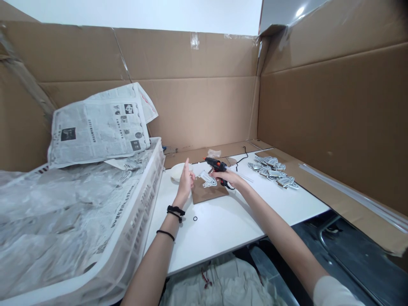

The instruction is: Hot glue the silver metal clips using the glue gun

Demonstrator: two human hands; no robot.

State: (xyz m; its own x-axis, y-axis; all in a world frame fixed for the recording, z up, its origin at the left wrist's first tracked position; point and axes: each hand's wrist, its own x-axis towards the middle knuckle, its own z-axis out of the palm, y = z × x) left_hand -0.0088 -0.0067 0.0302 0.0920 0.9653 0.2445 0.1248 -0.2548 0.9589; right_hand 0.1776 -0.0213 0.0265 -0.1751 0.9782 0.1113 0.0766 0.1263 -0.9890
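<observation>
My right hand [230, 177] grips a black glue gun [214, 164] with red accents, its nozzle pointing left. A clear stick extends from the back of the gun. My left hand [185, 183] is to the left, beside a pale round dish [176, 172]. One finger of it stretches upward, the others are partly bent, and I make out nothing held. Between the hands, small white and silver cut-out pieces [208, 179] lie on a brown board [208, 195]. The gun is just above and right of these pieces, and my right hand partly covers its handle.
A heap of similar pieces [272, 170] lies on the right of the white table [232, 225]. A small black ring [195, 218] sits near the front. At left stands a white plastic crate [140, 212] with plastic-wrapped contents and newspaper [98, 127]. Cardboard walls [204, 102] enclose the table.
</observation>
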